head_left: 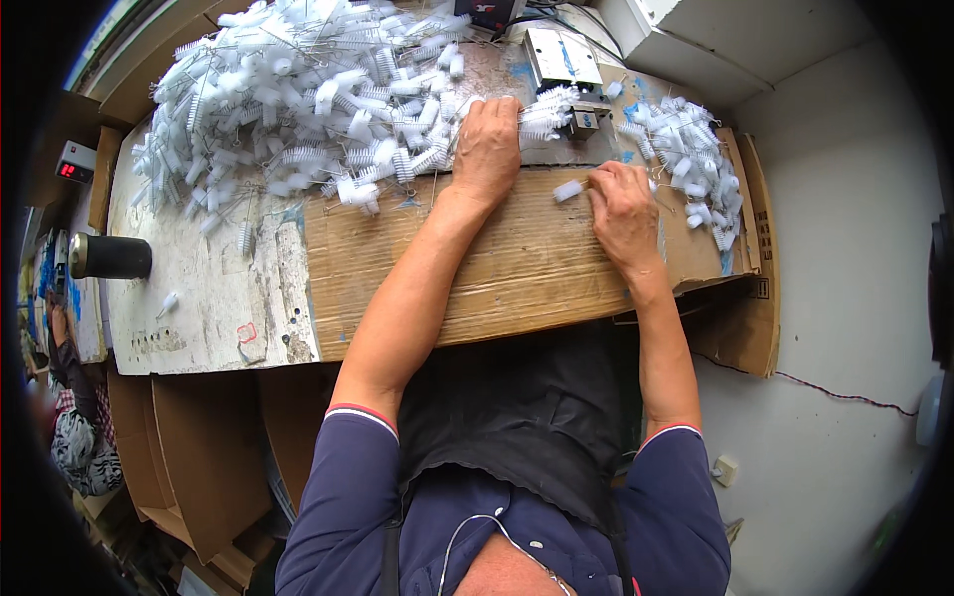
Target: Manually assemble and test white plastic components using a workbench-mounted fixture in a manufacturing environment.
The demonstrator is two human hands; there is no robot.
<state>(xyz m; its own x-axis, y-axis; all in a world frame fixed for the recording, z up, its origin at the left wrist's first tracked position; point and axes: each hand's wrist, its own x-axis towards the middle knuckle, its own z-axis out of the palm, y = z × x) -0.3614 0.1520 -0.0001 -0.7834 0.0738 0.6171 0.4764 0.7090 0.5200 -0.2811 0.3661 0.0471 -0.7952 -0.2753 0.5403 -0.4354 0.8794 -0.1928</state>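
My left hand (487,149) is closed at the right edge of a big heap of small white bristle brushes (298,99) with twisted wire stems. Its fingertips are hidden, so what they grip does not show. Just to its right, a cluster of white brushes (547,114) reaches a small metal block (584,121) on the bench. My right hand (624,211) is pinched over the cardboard sheet (457,268). From its fingertips a single white brush (568,190) points left, its stem mostly covered by the fingers.
A smaller brush pile (691,164) lies at the right, beside a cardboard box wall (760,238). Behind the block stands a metal housing (561,60). A dark cylinder (111,256) and a loose brush (169,303) lie on the left. Another person (84,437) is at far left.
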